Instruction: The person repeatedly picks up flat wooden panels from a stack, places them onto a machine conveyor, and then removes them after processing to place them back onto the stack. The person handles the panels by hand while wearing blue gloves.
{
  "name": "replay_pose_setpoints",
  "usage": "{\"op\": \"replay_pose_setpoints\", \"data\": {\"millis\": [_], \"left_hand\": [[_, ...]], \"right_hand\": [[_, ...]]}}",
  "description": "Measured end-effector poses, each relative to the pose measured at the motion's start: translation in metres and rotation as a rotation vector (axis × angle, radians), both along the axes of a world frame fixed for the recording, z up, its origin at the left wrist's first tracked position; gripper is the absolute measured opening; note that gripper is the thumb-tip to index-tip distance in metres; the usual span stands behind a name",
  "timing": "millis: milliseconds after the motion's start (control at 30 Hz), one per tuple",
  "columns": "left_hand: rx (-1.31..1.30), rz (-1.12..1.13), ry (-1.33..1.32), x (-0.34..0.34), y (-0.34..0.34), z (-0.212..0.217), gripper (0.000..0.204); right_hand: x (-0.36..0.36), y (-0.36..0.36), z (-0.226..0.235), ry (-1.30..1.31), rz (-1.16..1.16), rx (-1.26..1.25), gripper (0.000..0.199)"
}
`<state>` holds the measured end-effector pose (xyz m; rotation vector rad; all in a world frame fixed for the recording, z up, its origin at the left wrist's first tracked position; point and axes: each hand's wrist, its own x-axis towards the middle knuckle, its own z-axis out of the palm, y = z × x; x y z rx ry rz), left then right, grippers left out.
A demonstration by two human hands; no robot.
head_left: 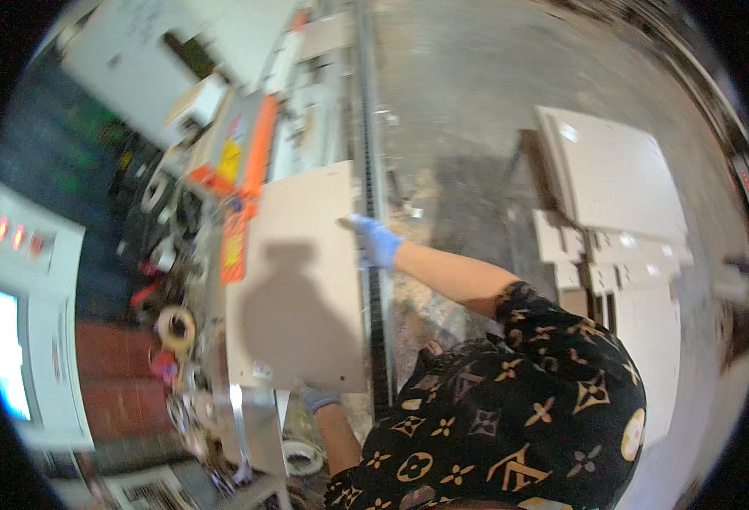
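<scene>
Pale board (306,204) in the middle, just right of an orange machine guard (234,246), gloved right hand (376,242) grasping its right edge, gloved left hand (319,398) at its near edge, cannot tell whether gripping, stacked boards (621,174) at right

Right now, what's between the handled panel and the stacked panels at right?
In the head view: a dark rail, then grey floor, partly crossed by the right forearm.
</scene>
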<state>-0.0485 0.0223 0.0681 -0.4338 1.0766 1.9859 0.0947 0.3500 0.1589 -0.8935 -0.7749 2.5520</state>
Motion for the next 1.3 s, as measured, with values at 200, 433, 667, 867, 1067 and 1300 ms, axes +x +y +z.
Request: {"op": "replay_pose_setpoints", "data": {"millis": [200, 433, 667, 867, 1067, 1300], "left_hand": [[-0.116, -0.085, 0.084, -0.051, 0.061, -0.026, 0.068], [-0.212, 0.104, 0.121, -0.065, 0.095, -0.031, 0.062], [-0.18, 0.115, 0.411, 0.069, 0.093, 0.028, 0.053], [-0.14, -0.071, 0.597, 0.142, 0.108, 0.039, 0.032], [0.093, -0.844, 0.798, 0.246, 0.142, -0.007, 0.041], [0.137, -1.282, 0.376, 0.342, 0.188, -0.048, 0.054]], "right_hand": [[0.079, 0.008, -0.03, 0.047, -0.275, -0.047, 0.064], [0.325, 0.024, -0.092, -0.104, -1.232, -0.315, 0.047], [0.446, 0.054, -0.112, -0.425, -1.416, -0.268, 0.039], [0.441, 0.035, -0.138, -0.599, -1.451, 0.05, 0.027], [0.404, -0.113, -0.113, -0.523, -0.9, 0.0, 0.029], [0.431, -0.209, -0.077, -0.016, -1.08, -0.282, 0.05]]}}
